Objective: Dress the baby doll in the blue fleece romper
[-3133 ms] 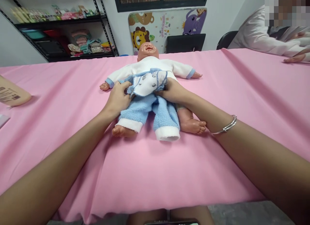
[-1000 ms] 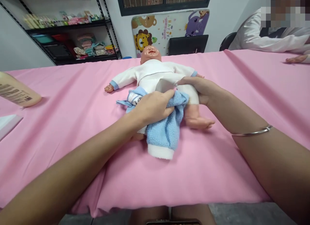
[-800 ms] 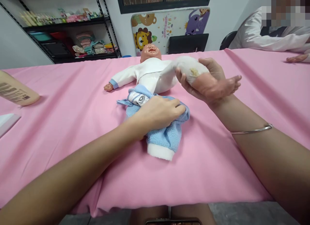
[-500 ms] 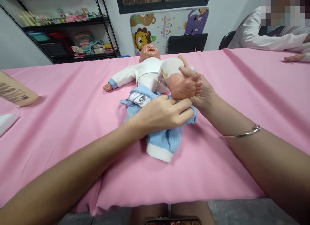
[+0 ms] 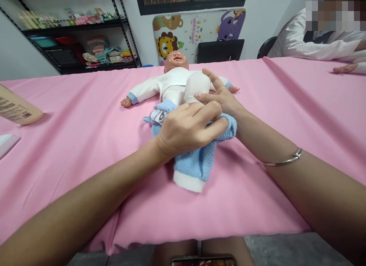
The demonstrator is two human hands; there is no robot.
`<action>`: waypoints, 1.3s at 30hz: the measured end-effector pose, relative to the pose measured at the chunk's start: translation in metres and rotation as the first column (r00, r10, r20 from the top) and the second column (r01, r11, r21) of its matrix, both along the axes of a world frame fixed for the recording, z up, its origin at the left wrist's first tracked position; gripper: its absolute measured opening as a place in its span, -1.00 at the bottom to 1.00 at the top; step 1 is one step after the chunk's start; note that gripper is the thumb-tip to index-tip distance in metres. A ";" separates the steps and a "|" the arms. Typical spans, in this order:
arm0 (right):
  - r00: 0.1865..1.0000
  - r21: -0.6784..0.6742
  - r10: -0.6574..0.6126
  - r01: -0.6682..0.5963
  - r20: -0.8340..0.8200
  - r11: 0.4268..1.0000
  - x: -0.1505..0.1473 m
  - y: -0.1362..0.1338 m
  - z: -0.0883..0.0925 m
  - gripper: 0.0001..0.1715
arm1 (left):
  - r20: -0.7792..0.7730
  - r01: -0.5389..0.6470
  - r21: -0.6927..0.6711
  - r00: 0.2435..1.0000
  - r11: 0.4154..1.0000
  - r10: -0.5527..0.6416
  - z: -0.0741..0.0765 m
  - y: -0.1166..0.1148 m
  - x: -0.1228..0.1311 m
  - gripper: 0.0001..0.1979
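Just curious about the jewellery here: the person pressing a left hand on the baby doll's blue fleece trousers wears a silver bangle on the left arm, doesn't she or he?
Not quite: the silver bangle is on the arm of the right hand, not the left, as the head view shows. The left hand does press on the blue fleece trousers of the baby doll.

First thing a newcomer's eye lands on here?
The baby doll lying on its back on the pink cloth. At its middle, the left hand sits on bunched blue fleece trousers, and the right hand spreads beside the doll's white-clad leg. Behind, a cartoon animal mat stands against the wall.
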State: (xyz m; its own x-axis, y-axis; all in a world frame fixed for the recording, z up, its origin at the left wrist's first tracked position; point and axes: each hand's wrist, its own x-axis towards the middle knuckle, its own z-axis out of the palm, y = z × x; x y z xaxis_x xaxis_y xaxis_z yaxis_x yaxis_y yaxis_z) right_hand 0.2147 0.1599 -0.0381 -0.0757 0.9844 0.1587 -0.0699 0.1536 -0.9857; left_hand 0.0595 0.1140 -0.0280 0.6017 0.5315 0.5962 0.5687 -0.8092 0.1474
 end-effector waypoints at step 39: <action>0.999 -0.119 -0.042 0.044 0.017 0.992 0.006 0.010 -0.029 -0.89 | 0.063 -0.041 -0.261 0.996 0.964 0.059 -0.004 0.070 -0.023 -0.89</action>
